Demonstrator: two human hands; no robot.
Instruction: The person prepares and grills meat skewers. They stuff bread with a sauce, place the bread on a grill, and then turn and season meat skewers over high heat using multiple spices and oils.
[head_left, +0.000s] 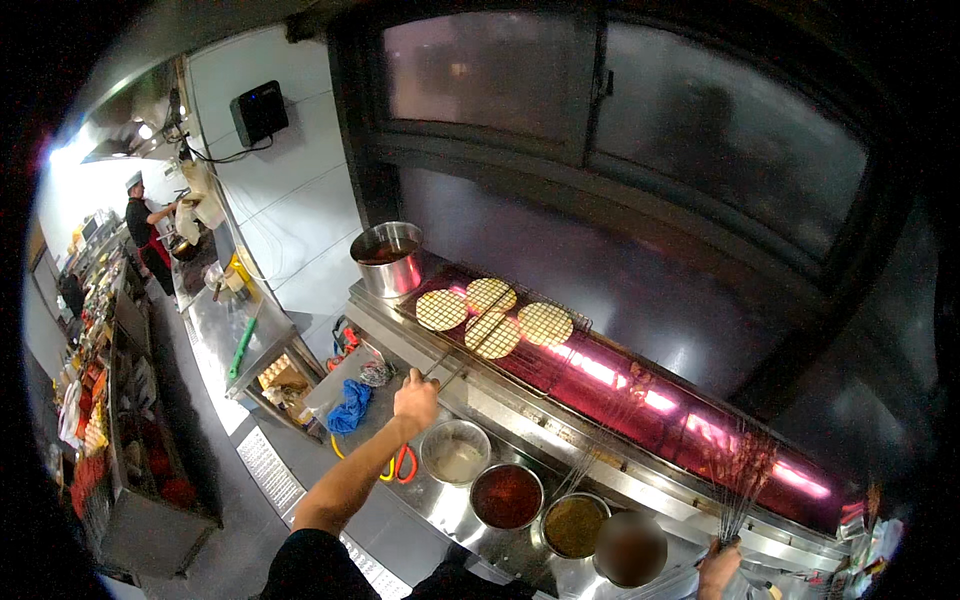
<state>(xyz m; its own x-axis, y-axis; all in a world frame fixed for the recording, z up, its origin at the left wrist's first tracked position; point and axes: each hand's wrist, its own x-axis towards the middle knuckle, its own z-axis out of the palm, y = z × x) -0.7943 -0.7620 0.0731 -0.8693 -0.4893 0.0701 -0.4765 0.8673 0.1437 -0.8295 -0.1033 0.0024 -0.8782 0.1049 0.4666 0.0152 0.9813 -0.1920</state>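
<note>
My left hand (417, 397) grips the long metal handles of a wire grill basket (495, 322) that lies over the glowing grill. Several round, pale flatbreads (441, 310) sit inside its mesh. At the lower right, my right hand (719, 565) is closed round a bunch of thin metal skewers (731, 517), their meat ends (742, 454) fanned out over the far part of the grill (645, 427). More skewers (581, 469) lie across the grill's front edge with their meat (637, 382) above the heat.
A steel pot (387, 262) of dark liquid stands at the grill's left end. Bowls of pale powder (455, 451), red spice (506, 496) and brownish spice (576, 526) line the counter. Near them lie a blue cloth (349, 407) and orange-handled scissors (406, 463). A co-worker (142, 225) stands at the far left.
</note>
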